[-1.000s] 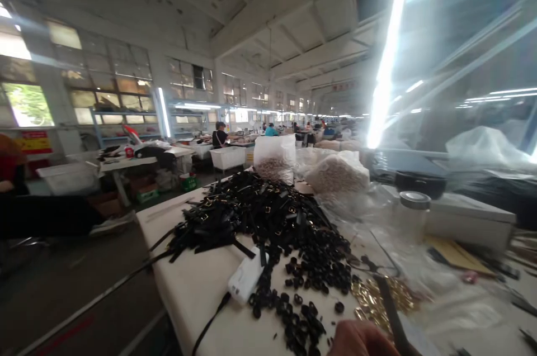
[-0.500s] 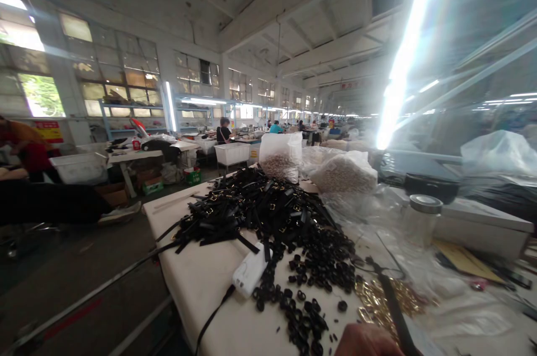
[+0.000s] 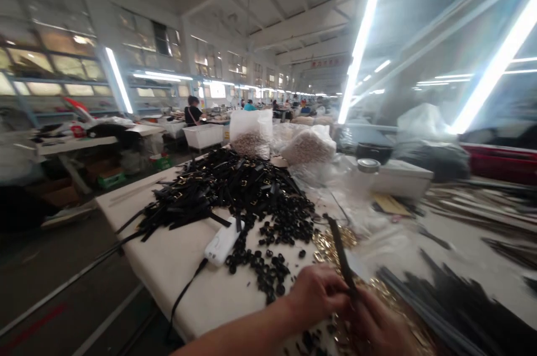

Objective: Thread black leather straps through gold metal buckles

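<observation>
A dark strap [image 3: 340,250] slants up and away from my hands, over the table. My left hand [image 3: 316,292] is closed, its fingertips pinched at the strap's near end. My right hand [image 3: 381,322], somewhat blurred, is wrapped round the same end and hides part of it. Gold metal buckles [image 3: 331,241] lie in a heap beneath and beyond the strap. Small black loops [image 3: 272,272] are scattered left of my hands. Farther off rises a large pile of black straps with gold buckles [image 3: 226,183].
A white power bank [image 3: 224,241] with a black cable lies on the pale table [image 3: 155,261]. Bags of small beige pieces [image 3: 308,146], a lidded jar [image 3: 368,169] and a white box [image 3: 403,177] stand behind. Long dark strips [image 3: 465,294] lie at right. Another person [image 3: 193,113] sits far back.
The view has swung to the right, so things shift leftward. My left hand and forearm have come fully into sight, and both hands now meet at the strap.
</observation>
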Demonstrator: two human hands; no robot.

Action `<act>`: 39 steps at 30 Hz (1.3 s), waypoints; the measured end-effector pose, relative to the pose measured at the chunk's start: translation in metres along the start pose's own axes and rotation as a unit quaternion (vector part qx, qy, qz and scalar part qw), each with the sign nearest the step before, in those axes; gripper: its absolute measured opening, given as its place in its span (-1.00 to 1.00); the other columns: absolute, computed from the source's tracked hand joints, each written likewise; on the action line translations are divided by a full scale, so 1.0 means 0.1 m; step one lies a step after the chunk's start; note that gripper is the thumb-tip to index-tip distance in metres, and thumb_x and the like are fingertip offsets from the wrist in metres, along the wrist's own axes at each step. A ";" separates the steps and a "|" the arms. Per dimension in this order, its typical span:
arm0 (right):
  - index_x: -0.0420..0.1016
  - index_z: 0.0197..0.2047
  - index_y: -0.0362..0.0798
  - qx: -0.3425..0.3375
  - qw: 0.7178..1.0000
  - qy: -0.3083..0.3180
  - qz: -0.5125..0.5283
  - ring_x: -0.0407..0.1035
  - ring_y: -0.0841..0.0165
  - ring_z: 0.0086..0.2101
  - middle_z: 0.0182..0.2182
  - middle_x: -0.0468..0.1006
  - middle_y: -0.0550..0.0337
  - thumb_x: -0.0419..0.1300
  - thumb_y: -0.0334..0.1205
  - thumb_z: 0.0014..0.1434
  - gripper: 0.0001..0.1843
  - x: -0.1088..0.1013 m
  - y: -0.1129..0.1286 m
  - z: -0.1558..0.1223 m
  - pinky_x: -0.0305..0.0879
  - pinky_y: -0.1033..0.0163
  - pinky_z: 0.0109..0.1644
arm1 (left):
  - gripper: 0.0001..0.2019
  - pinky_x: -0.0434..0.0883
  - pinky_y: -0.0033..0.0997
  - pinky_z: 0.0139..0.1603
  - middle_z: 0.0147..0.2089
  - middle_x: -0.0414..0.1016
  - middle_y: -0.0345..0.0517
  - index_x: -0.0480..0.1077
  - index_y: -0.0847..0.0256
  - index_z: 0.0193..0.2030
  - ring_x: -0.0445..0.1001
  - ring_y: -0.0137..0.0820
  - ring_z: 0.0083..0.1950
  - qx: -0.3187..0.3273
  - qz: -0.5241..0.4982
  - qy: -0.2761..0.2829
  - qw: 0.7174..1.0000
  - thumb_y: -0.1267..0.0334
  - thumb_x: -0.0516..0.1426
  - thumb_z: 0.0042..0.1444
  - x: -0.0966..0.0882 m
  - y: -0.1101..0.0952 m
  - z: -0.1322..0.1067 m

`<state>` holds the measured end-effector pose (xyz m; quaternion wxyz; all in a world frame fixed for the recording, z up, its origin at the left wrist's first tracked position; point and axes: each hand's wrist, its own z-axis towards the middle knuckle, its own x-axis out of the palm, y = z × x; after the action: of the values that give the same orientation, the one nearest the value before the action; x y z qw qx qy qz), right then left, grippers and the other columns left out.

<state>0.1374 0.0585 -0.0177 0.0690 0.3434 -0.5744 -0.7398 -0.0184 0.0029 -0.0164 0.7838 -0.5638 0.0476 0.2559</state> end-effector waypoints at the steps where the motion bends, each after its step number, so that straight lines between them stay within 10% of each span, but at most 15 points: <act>1: 0.49 -0.20 0.04 -0.011 1.000 0.022 -0.019 0.48 0.18 -0.40 -0.44 0.58 0.13 0.05 0.05 0.15 -0.67 -0.01 0.04 -0.02 0.40 0.19 -0.34 | -0.84 0.35 -0.49 -0.32 -0.39 0.53 -0.12 0.61 0.16 -0.31 0.43 -0.40 -0.37 0.003 -0.003 0.005 1.000 0.39 0.27 -0.08 -0.01 -0.04 -0.01; 12: 0.45 -0.24 -0.12 0.005 0.997 -0.013 0.074 0.42 0.37 -0.44 -0.45 0.53 0.19 0.10 -0.09 0.22 -0.74 0.05 0.12 -0.07 0.31 0.34 -0.39 | -0.83 0.41 -0.41 -0.27 -0.33 0.54 -0.14 0.56 0.14 -0.28 0.45 -0.36 -0.34 0.029 0.015 0.053 0.998 0.41 0.16 0.03 -0.09 -0.16 -0.04; 17: 0.44 -0.22 -0.11 0.000 0.993 -0.010 0.119 0.43 0.39 -0.47 -0.43 0.54 0.20 0.06 -0.11 0.27 -0.75 0.06 0.14 -0.09 0.31 0.35 -0.40 | -0.78 0.41 -0.47 -0.40 -0.38 0.54 -0.13 0.56 0.23 -0.21 0.46 -0.40 -0.43 -0.086 -0.111 0.095 0.986 0.19 0.15 0.11 -0.10 -0.12 -0.03; 24: 0.47 -0.29 -0.10 -0.045 0.998 -0.041 -0.012 0.36 0.42 -0.42 -0.45 0.50 0.25 0.10 -0.27 0.23 -0.86 0.02 0.22 -0.10 0.22 0.36 -0.32 | -0.79 0.30 -0.56 -0.54 -0.55 0.43 -0.25 0.52 0.24 -0.37 0.33 -0.50 -0.56 -0.133 -0.134 0.034 0.981 0.13 0.26 -0.03 -0.07 -0.17 -0.02; 39: 0.41 -0.40 -0.08 -0.011 0.995 -0.040 0.095 0.28 0.48 -0.54 -0.56 0.44 0.31 0.11 -0.20 0.19 -0.82 0.02 0.12 -0.05 0.16 0.41 -0.47 | -0.72 0.28 -0.58 -0.51 -0.58 0.38 -0.29 0.41 0.23 -0.46 0.29 -0.55 -0.57 -0.155 -0.208 -0.067 0.963 0.05 0.28 -0.04 -0.10 -0.13 0.01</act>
<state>0.1354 0.0492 -0.0083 0.1196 0.2565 -0.5986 -0.7494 -0.0218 -0.0025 -0.0011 0.7238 -0.6579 -0.1633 0.1288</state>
